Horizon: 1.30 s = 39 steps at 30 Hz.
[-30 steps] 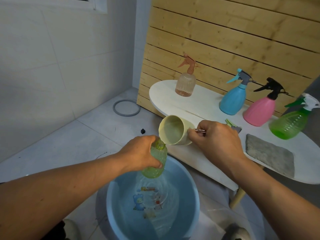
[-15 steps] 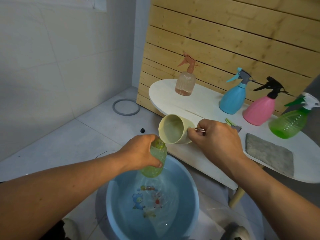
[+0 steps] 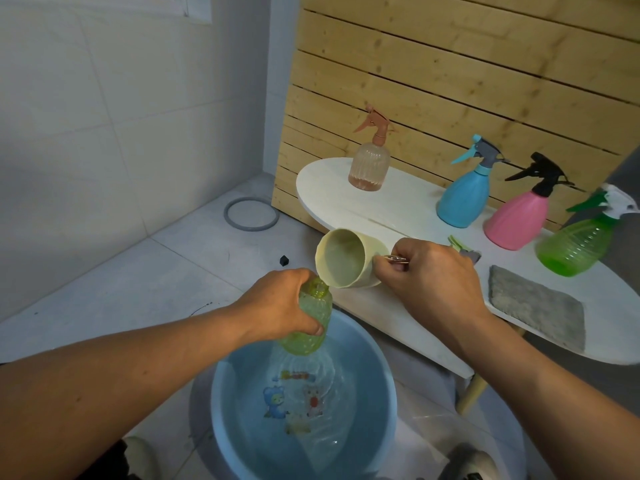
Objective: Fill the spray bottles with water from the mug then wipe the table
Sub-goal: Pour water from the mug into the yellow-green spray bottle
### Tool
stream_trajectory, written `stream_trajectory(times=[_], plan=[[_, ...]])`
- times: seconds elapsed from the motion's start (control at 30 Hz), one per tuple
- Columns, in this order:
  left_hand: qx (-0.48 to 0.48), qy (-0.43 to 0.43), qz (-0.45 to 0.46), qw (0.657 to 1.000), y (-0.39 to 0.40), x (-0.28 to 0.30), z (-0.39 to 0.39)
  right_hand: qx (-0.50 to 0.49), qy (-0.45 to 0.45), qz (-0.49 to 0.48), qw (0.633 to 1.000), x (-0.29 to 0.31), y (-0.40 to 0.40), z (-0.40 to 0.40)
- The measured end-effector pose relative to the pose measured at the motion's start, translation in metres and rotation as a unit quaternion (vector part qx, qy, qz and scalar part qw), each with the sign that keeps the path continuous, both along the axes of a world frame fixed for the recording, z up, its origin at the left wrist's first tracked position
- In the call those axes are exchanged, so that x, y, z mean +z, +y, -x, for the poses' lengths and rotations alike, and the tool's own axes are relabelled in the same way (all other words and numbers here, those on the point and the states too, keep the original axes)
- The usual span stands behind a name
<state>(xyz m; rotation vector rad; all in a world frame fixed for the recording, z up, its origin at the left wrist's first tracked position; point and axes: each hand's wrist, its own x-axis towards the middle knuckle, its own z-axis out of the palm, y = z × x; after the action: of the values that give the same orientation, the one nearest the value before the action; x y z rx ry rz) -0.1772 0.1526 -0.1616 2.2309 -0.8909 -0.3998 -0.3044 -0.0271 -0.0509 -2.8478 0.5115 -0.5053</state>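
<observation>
My left hand (image 3: 280, 308) grips a light green, ribbed spray bottle body (image 3: 309, 323) without its head, held over a blue basin (image 3: 375, 368) of water. My right hand (image 3: 431, 282) holds a cream mug (image 3: 346, 259) by its handle, tipped with its rim at the bottle's open neck. On the white oval table (image 3: 398, 209) stand a clear pink bottle (image 3: 370, 157), a blue bottle (image 3: 465, 192), a pink bottle (image 3: 521, 216) and a green bottle (image 3: 578, 245). A grey cloth (image 3: 533, 303) lies flat on the table's right part.
A loose green-and-grey spray head (image 3: 462, 245) lies on the table behind my right hand. A grey ring (image 3: 251, 214) and a small black piece (image 3: 284, 260) lie on the tiled floor. A wooden slat wall (image 3: 450, 81) backs the table; a table leg (image 3: 472, 393) stands right of the basin.
Almost nothing differs; both hands hold the same pose with the mug tipped at the bottle's neck over the basin.
</observation>
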Motion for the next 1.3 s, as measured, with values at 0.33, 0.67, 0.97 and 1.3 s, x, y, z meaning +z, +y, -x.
stream_trajectory(times=[0.33,0.67,0.97,1.3], plan=[[0.002,0.003,0.005,1.000,-0.0009,-0.0024,-0.0008,0.007,-0.011,0.015,1.000,-0.0021,-0.0015,-0.0002],[0.003,0.007,0.002,1.000,-0.0014,-0.0041,-0.0017,0.015,-0.020,0.032,0.999,-0.0041,-0.0024,-0.0003],[0.004,0.002,-0.005,1.000,-0.0017,-0.0019,-0.0002,0.023,-0.028,0.043,0.998,-0.0080,-0.0061,-0.0018],[0.004,0.004,0.003,1.000,-0.0013,-0.0010,0.0012,0.026,-0.037,0.056,0.997,-0.0083,-0.0066,-0.0017]])
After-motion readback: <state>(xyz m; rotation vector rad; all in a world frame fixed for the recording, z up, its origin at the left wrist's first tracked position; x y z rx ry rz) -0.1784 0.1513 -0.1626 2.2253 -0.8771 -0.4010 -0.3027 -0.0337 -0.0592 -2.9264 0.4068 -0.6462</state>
